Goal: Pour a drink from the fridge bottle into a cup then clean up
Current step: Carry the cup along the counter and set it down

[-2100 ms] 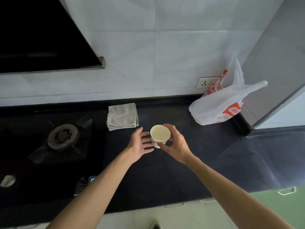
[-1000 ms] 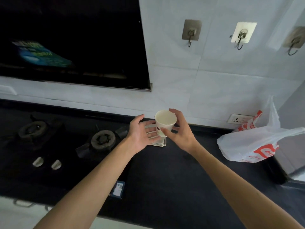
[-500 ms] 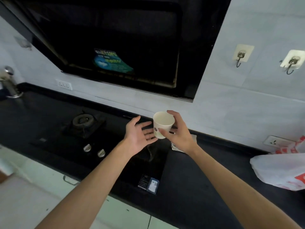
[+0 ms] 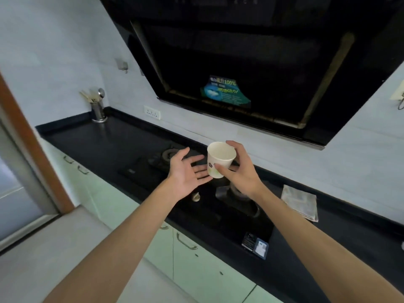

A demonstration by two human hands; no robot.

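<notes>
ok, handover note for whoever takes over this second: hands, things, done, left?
Right hand grips the cup upright, in the air above the stove.
Left hand is open, palm up, beside the cup's base; contact unclear.
Cup looks empty. No bottle in view. Folded cloth lies on the counter, right of the stove.
Done: cup in hand.
Left: cannot tell if pouring has happened; if not, fetch bottle and pour, then clean up.

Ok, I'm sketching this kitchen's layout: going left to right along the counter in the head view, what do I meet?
Utensil holder → wall socket → left hand → paper cup → folded cloth.
</notes>
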